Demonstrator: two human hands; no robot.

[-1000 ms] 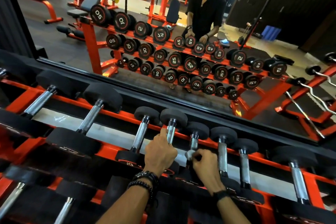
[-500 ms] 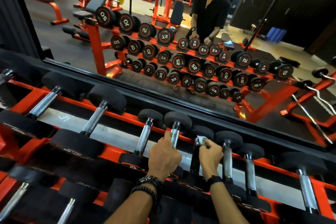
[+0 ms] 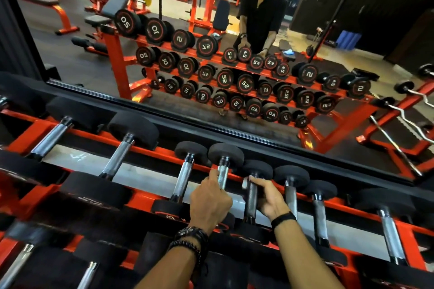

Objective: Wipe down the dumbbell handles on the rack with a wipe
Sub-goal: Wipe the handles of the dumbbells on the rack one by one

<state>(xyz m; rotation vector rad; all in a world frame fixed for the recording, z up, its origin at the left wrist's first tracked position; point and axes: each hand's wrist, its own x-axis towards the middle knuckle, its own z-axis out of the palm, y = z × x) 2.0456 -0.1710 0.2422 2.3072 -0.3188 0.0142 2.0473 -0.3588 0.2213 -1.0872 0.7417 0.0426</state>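
Head view, right hand (image 3: 270, 197) gripping dumbbell handle (image 3: 250, 202), axis pointing toward mirror (image 3: 234, 54)

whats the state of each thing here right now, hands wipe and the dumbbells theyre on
left hand: grips a dumbbell handle, index finger laid along it
left-held dumbbell: seated on the rack, not lifted
right hand: wrapped round the next handle at its far end
wipe: small white wad, pressed on that handle under the fingers
right-held dumbbell: seated on the rack, handle mostly bare
rack: loaded, dumbbells side by side
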